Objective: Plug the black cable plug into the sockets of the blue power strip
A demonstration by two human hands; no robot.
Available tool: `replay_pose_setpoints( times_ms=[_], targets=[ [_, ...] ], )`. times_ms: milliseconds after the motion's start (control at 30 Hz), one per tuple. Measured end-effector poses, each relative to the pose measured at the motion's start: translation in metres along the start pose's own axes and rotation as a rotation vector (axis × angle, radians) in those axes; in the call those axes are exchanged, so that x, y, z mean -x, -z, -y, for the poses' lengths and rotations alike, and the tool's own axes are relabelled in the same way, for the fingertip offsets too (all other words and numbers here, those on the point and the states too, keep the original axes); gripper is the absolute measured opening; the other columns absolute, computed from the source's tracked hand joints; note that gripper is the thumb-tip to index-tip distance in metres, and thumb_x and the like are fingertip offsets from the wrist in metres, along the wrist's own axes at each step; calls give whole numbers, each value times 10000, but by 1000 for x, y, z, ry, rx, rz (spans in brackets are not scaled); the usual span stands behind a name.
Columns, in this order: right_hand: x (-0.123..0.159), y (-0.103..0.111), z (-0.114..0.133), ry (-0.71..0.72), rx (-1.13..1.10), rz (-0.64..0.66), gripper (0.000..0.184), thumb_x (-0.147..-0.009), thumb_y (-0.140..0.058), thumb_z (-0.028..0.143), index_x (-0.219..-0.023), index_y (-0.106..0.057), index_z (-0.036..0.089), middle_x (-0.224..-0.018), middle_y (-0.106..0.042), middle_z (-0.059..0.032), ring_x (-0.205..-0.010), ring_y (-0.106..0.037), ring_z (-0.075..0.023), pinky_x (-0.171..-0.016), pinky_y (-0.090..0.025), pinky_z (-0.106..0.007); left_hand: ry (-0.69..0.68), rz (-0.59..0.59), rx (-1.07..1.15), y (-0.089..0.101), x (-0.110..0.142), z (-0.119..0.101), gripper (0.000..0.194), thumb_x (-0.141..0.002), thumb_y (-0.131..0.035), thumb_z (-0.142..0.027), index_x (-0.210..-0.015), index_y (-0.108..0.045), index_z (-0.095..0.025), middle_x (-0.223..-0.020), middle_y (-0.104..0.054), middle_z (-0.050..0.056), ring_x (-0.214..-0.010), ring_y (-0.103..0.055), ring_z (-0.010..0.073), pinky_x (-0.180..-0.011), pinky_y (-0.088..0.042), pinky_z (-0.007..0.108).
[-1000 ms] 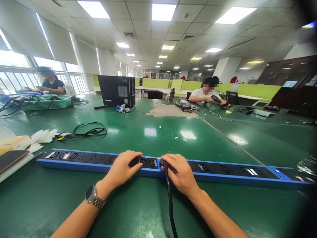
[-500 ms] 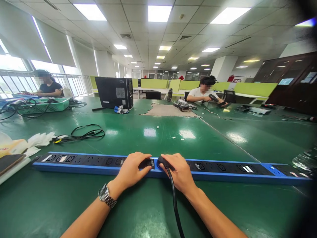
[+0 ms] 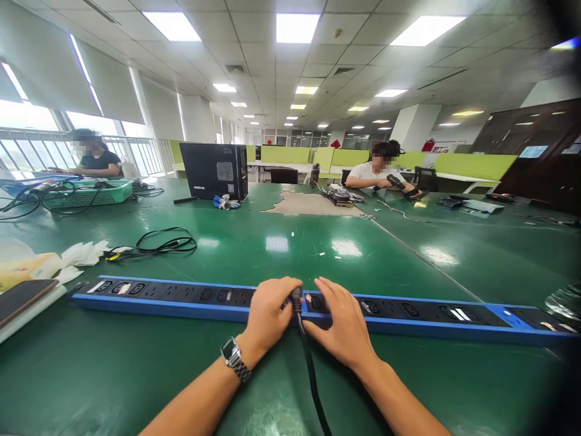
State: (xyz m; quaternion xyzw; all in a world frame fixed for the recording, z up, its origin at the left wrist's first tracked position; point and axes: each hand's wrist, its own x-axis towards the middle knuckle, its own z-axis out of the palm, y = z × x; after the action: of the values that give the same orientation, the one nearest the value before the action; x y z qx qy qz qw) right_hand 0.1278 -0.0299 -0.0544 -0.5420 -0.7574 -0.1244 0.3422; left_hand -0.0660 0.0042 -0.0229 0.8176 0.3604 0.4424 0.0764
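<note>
A long blue-and-black power strip [image 3: 181, 306] lies across the green table in front of me. My left hand [image 3: 269, 307] is closed around a black plug [image 3: 296, 298] above the strip's middle, thumb and fingers pinching its sides. From the plug a thick black cord [image 3: 312, 375] runs down toward me. My right hand [image 3: 341, 321] is just to the right of the plug, thumb and fingers spread apart over the strip, holding nothing. Whether the plug's pins sit in a socket is hidden. A metal-banded watch [image 3: 236, 360] is on my left wrist.
A coiled black cable [image 3: 167, 243] lies beyond the strip at left, near crumpled white tissue [image 3: 86, 254] and a phone-like slab [image 3: 27, 300]. Farther back stand a black computer case [image 3: 213, 171] and a green basket [image 3: 97, 195]. Two people sit across the table.
The plug has passed from my right hand to my left. My left hand has moved right onto it, while my right hand has let go and opened beside it.
</note>
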Motion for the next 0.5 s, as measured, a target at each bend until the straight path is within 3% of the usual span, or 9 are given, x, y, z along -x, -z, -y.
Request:
replay_pose_setpoints(
  times_ms=[67, 133, 233, 300, 500],
  targets=[
    [0, -2, 1, -14, 3, 3, 713, -758, -654, 503, -1370, -427, 216, -1370, -523, -115, -1246, -482, -305, -1020, -406, -495, 65, -150, 9, 17, 5, 11, 289, -888, -558, -213, -1171, -618, -217, -1094, -708, 63, -1001, -646, 204, -899, -485, 339],
    [-1, -2, 3, -35, -3, -1, 686, -769, -641, 521, -1354, -444, 221, -1364, -530, -113, -1244, -485, -305, -1012, -414, -497, 131, -183, -28, 42, 15, 29, 304, -894, -564, -281, -1186, -611, -210, -1086, -711, 72, -976, -660, 214, -875, -501, 340],
    [-3, -3, 5, -71, -29, -18, 647, -788, -622, 529, -1336, -460, 227, -1345, -545, -114, -1232, -496, -304, -997, -423, -507, 172, -65, -101, 76, 32, 56, 302, -893, -559, -340, -1162, -630, -222, -1063, -724, 67, -968, -667, 228, -866, -510, 356],
    [-5, -3, 9, -74, -51, -38, 623, -795, -619, 525, -1322, -473, 226, -1331, -554, -120, -1222, -501, -310, -992, -420, -525, 173, 45, -113, 86, 39, 67, 314, -896, -553, -355, -1173, -629, -228, -1074, -725, 66, -984, -665, 230, -878, -510, 364],
    [-21, -14, 45, 12, -177, -24, 572, -785, -653, 431, -1295, -505, 218, -1309, -562, -121, -1204, -498, -299, -998, -419, -523, 118, 258, -134, 83, 33, 67, 313, -888, -541, -331, -1176, -625, -239, -1186, -688, 65, -1104, -620, 232, -995, -454, 408]
  ],
)
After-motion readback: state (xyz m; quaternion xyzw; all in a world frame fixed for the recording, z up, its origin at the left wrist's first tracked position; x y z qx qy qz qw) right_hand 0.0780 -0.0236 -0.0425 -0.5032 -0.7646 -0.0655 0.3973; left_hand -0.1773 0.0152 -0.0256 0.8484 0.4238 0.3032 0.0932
